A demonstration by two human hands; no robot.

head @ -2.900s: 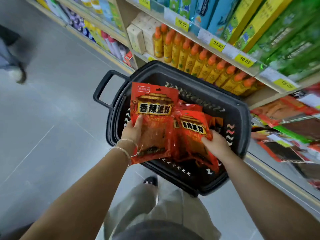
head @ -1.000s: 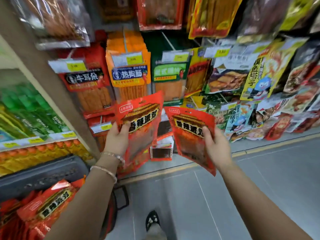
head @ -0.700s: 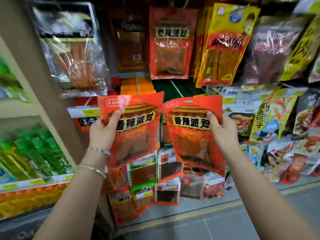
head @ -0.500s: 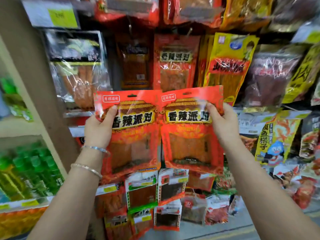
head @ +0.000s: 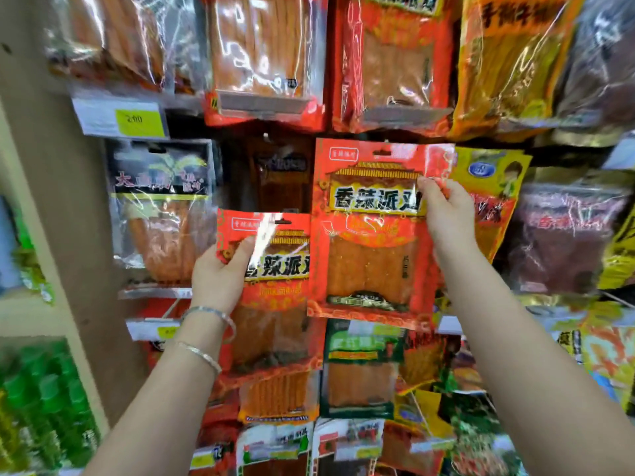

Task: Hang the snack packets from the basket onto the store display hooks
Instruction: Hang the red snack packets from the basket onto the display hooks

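Left hand (head: 220, 280), lower packet (head: 275, 304), right hand (head: 446, 218), upper packet (head: 371, 262)

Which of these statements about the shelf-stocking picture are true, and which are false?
1. The left hand and right hand each grip one red snack packet. True.
2. The right packet is held lower than the left packet. False: it is held higher.
3. The left wrist wears two bracelets. True.
4. The price tag at upper left is blue. False: it is yellow-green.
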